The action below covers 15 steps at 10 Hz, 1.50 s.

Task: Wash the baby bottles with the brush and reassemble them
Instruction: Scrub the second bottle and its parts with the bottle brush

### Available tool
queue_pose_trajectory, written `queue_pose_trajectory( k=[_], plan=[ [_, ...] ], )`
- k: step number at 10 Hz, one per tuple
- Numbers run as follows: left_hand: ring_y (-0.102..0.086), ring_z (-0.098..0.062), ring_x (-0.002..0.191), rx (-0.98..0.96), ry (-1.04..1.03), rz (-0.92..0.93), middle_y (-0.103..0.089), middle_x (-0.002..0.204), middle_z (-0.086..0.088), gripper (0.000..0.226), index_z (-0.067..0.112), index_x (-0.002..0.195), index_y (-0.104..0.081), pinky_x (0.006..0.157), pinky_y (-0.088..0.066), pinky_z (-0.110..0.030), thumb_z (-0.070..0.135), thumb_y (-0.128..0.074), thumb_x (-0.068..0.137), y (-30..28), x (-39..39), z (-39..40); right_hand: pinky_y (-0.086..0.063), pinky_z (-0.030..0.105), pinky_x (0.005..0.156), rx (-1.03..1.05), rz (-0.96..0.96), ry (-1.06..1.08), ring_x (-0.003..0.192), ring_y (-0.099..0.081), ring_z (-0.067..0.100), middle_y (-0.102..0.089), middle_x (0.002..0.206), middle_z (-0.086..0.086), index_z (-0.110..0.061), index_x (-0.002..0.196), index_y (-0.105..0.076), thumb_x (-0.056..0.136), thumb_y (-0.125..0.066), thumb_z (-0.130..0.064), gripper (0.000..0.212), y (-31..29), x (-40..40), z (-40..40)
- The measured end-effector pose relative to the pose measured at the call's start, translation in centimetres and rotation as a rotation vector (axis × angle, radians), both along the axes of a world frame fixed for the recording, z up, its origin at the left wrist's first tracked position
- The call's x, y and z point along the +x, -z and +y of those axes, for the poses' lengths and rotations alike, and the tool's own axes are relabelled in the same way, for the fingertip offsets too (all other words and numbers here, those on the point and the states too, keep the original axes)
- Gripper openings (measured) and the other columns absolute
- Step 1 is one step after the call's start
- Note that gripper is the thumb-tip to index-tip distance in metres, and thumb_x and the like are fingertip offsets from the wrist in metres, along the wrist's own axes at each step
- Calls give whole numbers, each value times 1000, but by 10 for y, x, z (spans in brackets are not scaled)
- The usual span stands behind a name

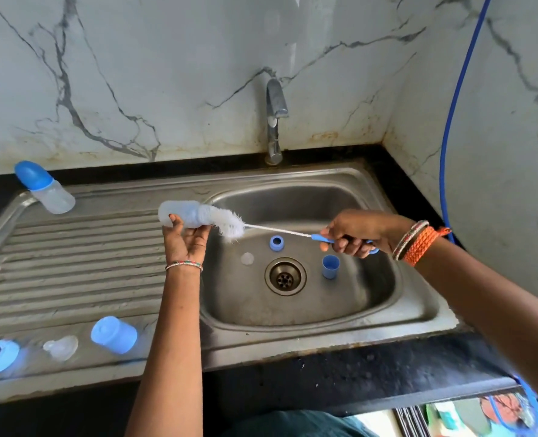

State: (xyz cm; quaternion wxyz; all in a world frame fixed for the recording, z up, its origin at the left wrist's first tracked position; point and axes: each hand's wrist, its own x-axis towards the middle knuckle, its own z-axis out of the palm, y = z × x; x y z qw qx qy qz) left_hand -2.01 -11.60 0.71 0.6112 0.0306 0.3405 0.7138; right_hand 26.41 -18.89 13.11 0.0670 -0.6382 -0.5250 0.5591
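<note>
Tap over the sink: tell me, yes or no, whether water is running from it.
No. The tap shows no stream below its spout, and the sink basin beneath it looks dry.

Basin [371, 298] floor: ring [276, 242], cap [330, 266], disc [247, 258] crowd drain [285, 276].
</note>
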Motion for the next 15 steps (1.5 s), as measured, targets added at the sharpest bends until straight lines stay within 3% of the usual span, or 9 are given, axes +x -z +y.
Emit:
queue_pose_trajectory(
  k=[2, 3, 5, 7, 8, 10, 12, 14, 15],
  plan=[
    [-49, -35, 124, -121, -47, -78, -55, 100, -18, 42, 0, 125, -39, 97, -44, -51, 26, -53, 95, -1, 5, 7, -38, 31, 62, 1167, -1024, -291, 85, -60, 27, -62, 89, 5, -15, 99, -67, 89, -62, -21, 13, 5, -13, -12],
    [-51, -33, 117, -132, -41, -131, -54, 95, -17, 28, 1, 106, -45, 103, -40, -49, 26, -53, 96, -4, 10, 4, -44, 32, 58, 1368, -1013, -280, 75, -60, 28, -63, 80, 7, -10, 93, -71, 77, -69, -9, 17, 16, -13, -10],
    [-60, -31, 93, -9, 44, -101, -65, 93, -16, 23, 4, 98, -54, 96, -45, -49, 26, -50, 96, 0, -1, -3, -19, 14, 30, -143, 72, -68, 31, -25, 4, -37, 43, -5, -6, 82, -58, 100, -31, -15, 34, 5, 0, 8],
    [-52, -32, 115, -72, -17, -130, -61, 92, -16, 22, 5, 96, -51, 102, -41, -48, 28, -50, 97, -5, 2, -1, -43, 32, 66, 980, -860, -218, 82, -61, 24, -61, 93, 2, -15, 104, -55, 87, -63, -40, 31, 15, -5, -8],
    [-51, -31, 119, -96, -26, -149, -56, 96, -17, 24, 2, 98, -49, 103, -40, -48, 26, -53, 96, -3, 4, 1, -40, 30, 57, 1281, -849, -177, 67, -59, 27, -62, 77, 4, -13, 86, -64, 82, -71, -19, 10, 18, -9, -9],
    [-52, -35, 118, -107, 7, 37, -58, 105, -16, 52, 6, 139, -36, 94, -46, -51, 24, -54, 95, 5, 1, 0, -33, 20, 45, 43, 35, -54, 47, -38, 8, -46, 63, -1, -2, 102, -63, 98, -49, -21, 25, 9, 4, 5],
    [-50, -35, 121, -136, -4, 16, -57, 101, -16, 47, 5, 134, -37, 85, -48, -49, 25, -53, 95, 3, 4, 2, -33, 26, 53, 1224, -1050, -237, 68, -59, 25, -61, 74, 2, -14, 82, -63, 76, -74, -22, 14, 20, -9, -13],
    [-51, -34, 121, -37, 77, -92, -60, 104, -16, 24, 8, 110, -54, 88, -46, -50, 27, -49, 96, 3, -2, -3, -20, 19, 41, -118, 11, 1, 33, -26, 9, -36, 40, -2, -6, 63, -54, 97, -45, -27, 41, 17, 8, 6],
    [-48, -35, 124, -57, 60, -80, -60, 100, -15, 18, 10, 99, -53, 92, -44, -49, 27, -48, 98, 1, 4, -2, -48, 27, 56, 432, -479, -156, 55, -58, 17, -64, 68, 3, -7, 84, -65, 95, -51, -39, 36, 25, 7, 2]
  ],
)
